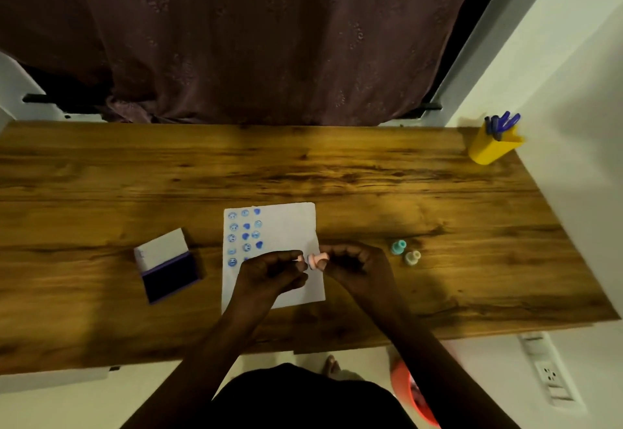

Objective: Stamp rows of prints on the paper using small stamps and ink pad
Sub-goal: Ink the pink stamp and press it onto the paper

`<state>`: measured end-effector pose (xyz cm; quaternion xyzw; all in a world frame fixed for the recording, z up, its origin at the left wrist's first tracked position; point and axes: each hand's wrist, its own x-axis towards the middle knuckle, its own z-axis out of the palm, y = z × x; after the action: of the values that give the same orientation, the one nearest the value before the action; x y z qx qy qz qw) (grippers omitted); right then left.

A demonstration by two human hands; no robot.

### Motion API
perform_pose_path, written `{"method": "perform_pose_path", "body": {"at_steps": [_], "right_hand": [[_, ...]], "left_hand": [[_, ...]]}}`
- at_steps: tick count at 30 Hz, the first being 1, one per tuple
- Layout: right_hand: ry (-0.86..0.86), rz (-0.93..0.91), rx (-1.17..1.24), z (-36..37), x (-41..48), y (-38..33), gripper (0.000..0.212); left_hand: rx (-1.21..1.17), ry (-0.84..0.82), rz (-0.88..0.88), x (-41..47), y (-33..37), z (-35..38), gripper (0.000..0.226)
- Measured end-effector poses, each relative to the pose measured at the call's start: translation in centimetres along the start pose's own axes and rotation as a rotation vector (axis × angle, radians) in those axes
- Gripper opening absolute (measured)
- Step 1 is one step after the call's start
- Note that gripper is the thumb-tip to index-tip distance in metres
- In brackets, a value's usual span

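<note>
dim warm light | soft focus | shadowed lower left | wide-angle edge bending

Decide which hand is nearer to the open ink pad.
Left. The left hand is over the paper, just right of the ink pad. The right hand is further right, beyond the pink stamp both hands hold.

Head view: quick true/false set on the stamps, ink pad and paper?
1. The ink pad lies open, left of the paper. True.
2. The pink stamp lies beside the ink pad. False: the left hand and right hand hold it over the paper.
3. The teal stamp and pale green stamp sit right of the paper. True.
4. The prints are red. False: they are blue.
</note>
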<state>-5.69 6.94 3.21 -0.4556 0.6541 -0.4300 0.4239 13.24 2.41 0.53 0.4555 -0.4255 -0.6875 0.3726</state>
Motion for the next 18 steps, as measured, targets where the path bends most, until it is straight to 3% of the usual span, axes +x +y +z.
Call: {"method": "perform_pose_path", "body": {"at_steps": [18], "right_hand": [[-0.037,0.068,0.143,-4.1,-1.5,1.2,0.016]], "left_hand": [[0.090,-0.183,0.018,0.3,-0.5,3.4,0.026]]}}
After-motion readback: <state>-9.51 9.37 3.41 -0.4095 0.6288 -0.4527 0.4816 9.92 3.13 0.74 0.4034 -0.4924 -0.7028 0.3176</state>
